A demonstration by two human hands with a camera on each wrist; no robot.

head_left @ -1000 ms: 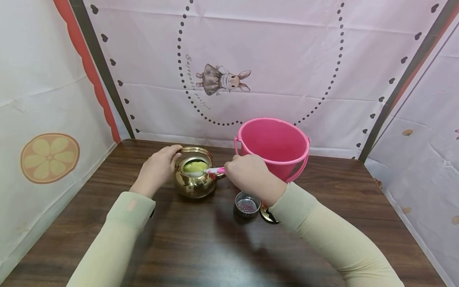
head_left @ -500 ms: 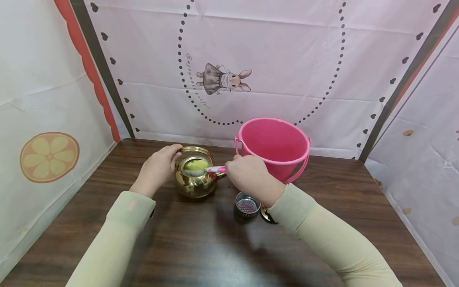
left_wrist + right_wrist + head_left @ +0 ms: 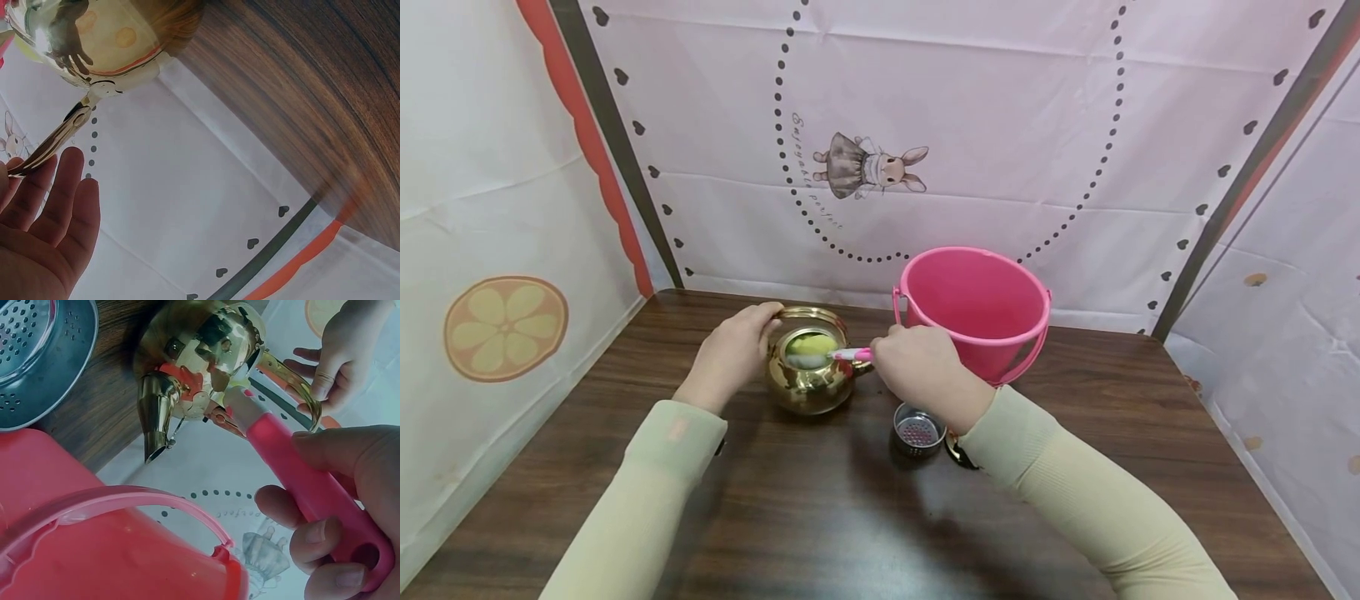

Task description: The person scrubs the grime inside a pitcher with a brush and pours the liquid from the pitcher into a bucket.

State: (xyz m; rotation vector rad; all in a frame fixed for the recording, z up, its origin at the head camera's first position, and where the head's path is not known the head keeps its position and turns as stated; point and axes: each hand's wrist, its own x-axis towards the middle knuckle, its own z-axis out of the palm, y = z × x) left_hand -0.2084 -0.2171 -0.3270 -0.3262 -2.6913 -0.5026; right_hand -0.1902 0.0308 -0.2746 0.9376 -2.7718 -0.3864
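Note:
A shiny gold teapot stands uncovered on the table, its spout pointing right. My left hand holds its arched handle between thumb and fingers, while the other fingers lie loosely beside it in the left wrist view. My right hand grips the pink handle of a sponge brush, thumb along the top and fingers curled underneath. Inside the pot's mouth shows the brush's yellow-green and white sponge head; its lower part is hidden by the pot.
Right of the teapot stands a pink bucket, behind my right hand. A perforated metal strainer sits in front of it. Beside that, a gold lid is partly covered by my right sleeve. Printed cloth walls enclose the wooden table.
Inside the teapot the sponge head has shifted slightly. Both hands keep their grips, and the teapot, bucket and strainer stay in place.

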